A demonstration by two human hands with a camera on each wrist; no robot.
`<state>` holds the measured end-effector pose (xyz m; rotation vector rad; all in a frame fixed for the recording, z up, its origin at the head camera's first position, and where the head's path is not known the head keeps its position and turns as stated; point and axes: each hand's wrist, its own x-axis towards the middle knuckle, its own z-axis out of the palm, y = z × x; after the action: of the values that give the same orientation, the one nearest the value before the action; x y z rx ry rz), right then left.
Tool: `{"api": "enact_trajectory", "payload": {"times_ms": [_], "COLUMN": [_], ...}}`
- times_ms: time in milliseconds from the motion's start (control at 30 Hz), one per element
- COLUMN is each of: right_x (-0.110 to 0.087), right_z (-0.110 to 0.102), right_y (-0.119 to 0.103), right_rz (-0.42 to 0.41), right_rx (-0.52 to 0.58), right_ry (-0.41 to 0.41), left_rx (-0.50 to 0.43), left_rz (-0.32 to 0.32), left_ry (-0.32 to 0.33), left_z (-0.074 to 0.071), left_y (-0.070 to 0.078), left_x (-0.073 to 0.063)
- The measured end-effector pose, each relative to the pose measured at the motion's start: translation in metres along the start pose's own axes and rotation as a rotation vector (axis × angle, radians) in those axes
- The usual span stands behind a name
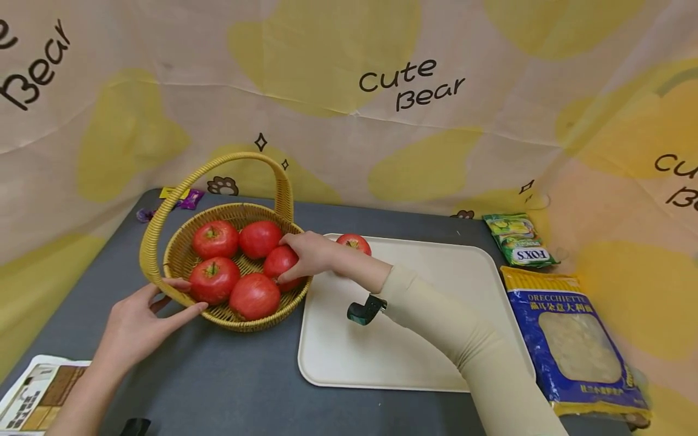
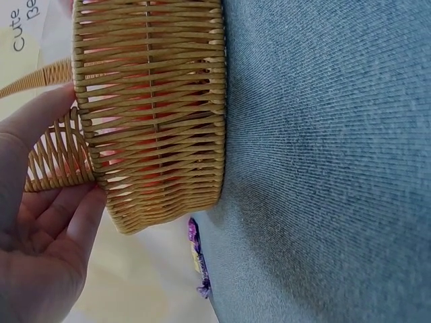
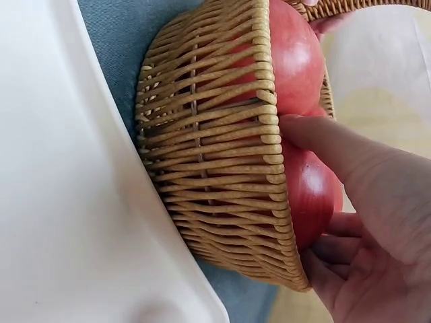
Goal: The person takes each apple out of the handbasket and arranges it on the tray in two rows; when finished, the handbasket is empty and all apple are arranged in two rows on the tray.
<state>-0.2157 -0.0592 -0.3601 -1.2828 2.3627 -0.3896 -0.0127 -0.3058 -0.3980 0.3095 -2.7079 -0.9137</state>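
Note:
A yellow wicker basket [image 1: 248,326] with a tall arched handle stands on the left side of the table and holds several red apples [image 1: 216,239]. My left hand [image 1: 139,321] grips the basket's rim at the foot of the handle; in the left wrist view, thumb and fingers lie on either side of that wicker [image 2: 60,158]. Reaching over the right rim, my right hand [image 1: 312,254] holds an apple [image 1: 279,264] that sits inside the basket. In the right wrist view, the thumb and fingers curl about this apple [image 3: 308,192], low against the woven wall.
A white tray [image 1: 327,363] lies right of the basket, with one apple [image 1: 354,243] at its far left corner. Beyond its right edge are a blue pasta bag [image 1: 580,345] and green candy packets [image 1: 518,239]. Purple-wrapped sweets [image 1: 191,198] lie behind the basket; a printed sheet [image 1: 40,387] is front left.

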Motion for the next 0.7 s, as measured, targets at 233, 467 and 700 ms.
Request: {"api": "enact_trajectory", "payload": {"times_ms": [233, 467, 700], "right_x": [-0.002, -0.016, -0.040], "right_z": [0.010, 0.015, 0.021], "right_y": [0.002, 0.007, 0.012], "right_rz": [-0.032, -0.068, -0.024], "right_rx": [-0.010, 0.090, 0.406], "right_ry": [0.117, 0.271, 0.434], "left_rx": [0.001, -0.011, 0.006], "left_rz": [0.008, 0.006, 0.006], "left_ry": [0.003, 0.006, 0.022], "left_z": [0.000, 0.002, 0.002], "left_y": [0.000, 0.001, 0.001], "left_x": [0.000, -0.001, -0.002]}}
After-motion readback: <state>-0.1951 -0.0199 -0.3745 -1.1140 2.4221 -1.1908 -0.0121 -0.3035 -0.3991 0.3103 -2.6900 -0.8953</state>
